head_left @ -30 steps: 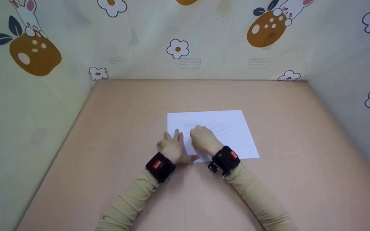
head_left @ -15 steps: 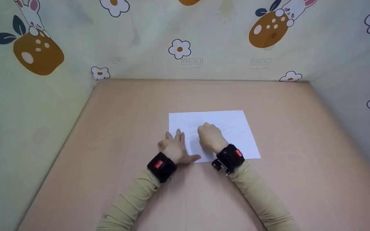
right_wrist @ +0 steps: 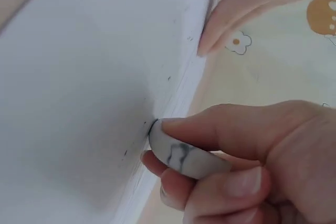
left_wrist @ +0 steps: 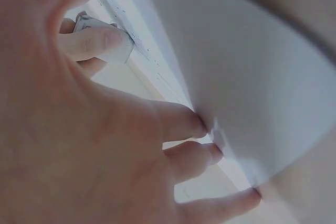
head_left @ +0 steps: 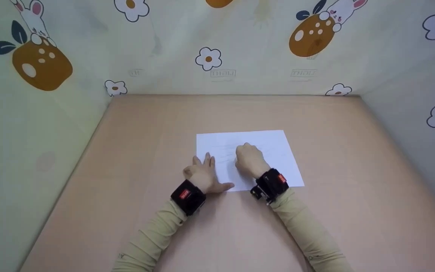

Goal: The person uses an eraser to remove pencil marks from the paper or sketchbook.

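Observation:
A white sheet of paper (head_left: 278,162) with faint grey pencil marks lies on the table. My left hand (head_left: 202,175) rests at its lower left corner, fingers spread and thumb along the near edge. Over the middle of the sheet, my right hand (head_left: 250,160) pinches a white eraser (right_wrist: 189,157) between thumb and fingers. The eraser is rounded, with dark smudges on its side, and its tip meets the paper in the right wrist view. From the head view the eraser is hidden under the hand. Small dark crumbs lie around the tip.
The table (head_left: 157,124) has a plain light-brown top. A pale cloth (head_left: 172,37) printed with flowers, rabbits and oranges hangs behind it and along both sides. Each wrist wears a black camera band (head_left: 188,196).
My right hand has moved right and slightly away across the sheet with the eraser in its grip. My left hand stays at the paper's corner.

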Motion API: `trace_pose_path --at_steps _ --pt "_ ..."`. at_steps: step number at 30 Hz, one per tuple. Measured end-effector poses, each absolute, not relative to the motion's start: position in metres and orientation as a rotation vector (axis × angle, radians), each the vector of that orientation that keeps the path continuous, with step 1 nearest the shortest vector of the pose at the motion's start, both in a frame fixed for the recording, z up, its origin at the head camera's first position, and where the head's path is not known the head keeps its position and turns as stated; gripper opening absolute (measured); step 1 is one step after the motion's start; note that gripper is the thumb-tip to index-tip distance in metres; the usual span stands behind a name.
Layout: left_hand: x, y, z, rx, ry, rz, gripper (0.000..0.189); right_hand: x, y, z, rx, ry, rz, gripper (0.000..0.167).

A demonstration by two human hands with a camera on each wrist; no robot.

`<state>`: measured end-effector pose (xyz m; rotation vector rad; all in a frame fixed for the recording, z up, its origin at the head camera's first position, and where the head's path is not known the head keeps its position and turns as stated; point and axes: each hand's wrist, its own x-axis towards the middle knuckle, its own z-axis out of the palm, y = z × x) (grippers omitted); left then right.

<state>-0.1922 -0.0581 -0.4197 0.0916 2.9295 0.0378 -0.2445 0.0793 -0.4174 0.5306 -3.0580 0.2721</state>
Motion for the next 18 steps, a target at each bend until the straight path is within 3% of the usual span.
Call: trace_pose_path --at_steps 7,14,18 --pt "-0.193 -0.059 -0.419 0.090 2.885 0.023 0.107 -0.237 0.066 -0.420 0.901 -3.002 0.427 0.017" --pt "-0.196 -0.055 -0.418 0.101 2.867 0.014 0.109 -0.242 0.081 -0.412 0.490 -3.077 0.288 0.010" --pt "-0.196 -0.054 -0.419 0.100 2.861 0.010 0.110 -0.242 0.081 -0.413 0.577 -3.077 0.258 0.008"
